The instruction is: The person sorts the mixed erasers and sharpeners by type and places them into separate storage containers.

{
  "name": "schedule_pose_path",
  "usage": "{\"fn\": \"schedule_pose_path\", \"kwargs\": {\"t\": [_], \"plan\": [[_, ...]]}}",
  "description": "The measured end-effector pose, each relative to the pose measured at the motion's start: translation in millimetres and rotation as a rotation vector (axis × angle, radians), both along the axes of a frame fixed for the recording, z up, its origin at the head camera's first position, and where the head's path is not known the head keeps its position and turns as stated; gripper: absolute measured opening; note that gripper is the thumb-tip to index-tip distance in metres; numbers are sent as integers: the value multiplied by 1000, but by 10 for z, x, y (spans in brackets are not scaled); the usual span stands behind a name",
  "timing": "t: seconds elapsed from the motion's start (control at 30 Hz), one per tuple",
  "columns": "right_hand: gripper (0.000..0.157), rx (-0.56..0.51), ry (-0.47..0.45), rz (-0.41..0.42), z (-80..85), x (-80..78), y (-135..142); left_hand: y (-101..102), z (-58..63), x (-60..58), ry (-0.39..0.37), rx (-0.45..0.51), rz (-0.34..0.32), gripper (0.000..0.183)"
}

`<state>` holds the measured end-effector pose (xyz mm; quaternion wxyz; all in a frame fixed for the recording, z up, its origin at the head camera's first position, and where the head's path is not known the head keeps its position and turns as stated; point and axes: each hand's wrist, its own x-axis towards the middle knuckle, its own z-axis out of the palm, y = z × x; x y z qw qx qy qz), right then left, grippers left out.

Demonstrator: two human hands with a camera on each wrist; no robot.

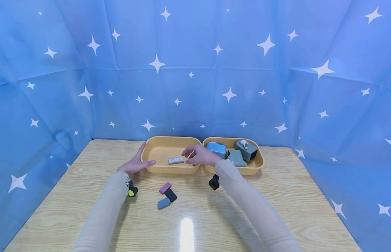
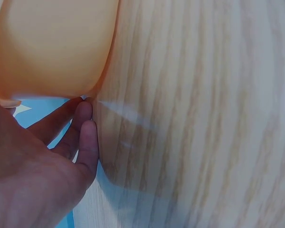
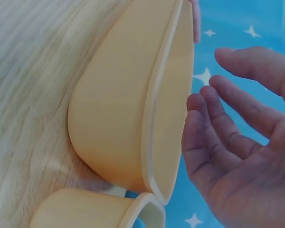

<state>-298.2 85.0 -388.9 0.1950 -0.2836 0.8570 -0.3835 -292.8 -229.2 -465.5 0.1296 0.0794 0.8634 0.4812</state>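
Blue cloth (image 1: pixel 195 80) patterned with white stars is hanging along the far side and both flanks of a pale wooden table (image 1: pixel 308 210), and a bright glare is shining on its near middle. We are facing two yellow bins at the far edge: a left bin (image 1: pixel 173 169) and, just beside it, a right bin (image 1: pixel 252 171). We are spreading our left hand (image 1: pixel 137 163) at the left end of the left bin, its thumb lying over the near left rim and its fingers stretching along the outside wall; we cannot tell how firmly it is pressing. We are hovering our right hand (image 1: pixel 203 155) over the right end of that bin, the fingers bending loosely, the thumb standing apart, nothing being pinched. Inside the left bin a white block (image 1: pixel 176 160) is lying near the middle, left of our right fingertips. Nearer to us on the table, a pink block (image 1: pixel 165 188), a black block (image 1: pixel 170 195) and a blue block (image 1: pixel 164 203) are lying in a close cluster. In the right bin a blue box (image 1: pixel 216 148) is sitting at left, a grey-green piece (image 1: pixel 235 158) near the middle, and a dark grey box (image 1: pixel 246 150) at far right. Pale sleeves (image 1: pixel 100 210) are covering both our arms.
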Motion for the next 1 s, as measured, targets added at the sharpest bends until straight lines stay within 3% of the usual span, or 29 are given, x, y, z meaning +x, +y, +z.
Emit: {"fn": "schedule_pose_path", "kwargs": {"t": [0.43, 0.7, 1.0], "plan": [[32, -32, 76, 92, -12, 115, -96, -9, 21, 9, -6, 0, 3, 114], [32, -28, 39, 118, -23, 191, -157, -8, 9, -2, -18, -32, 6, 113], [31, -9, 117, 173, -103, 253, -231, -1, 10, 2, -9, -8, 0, 112]]}}
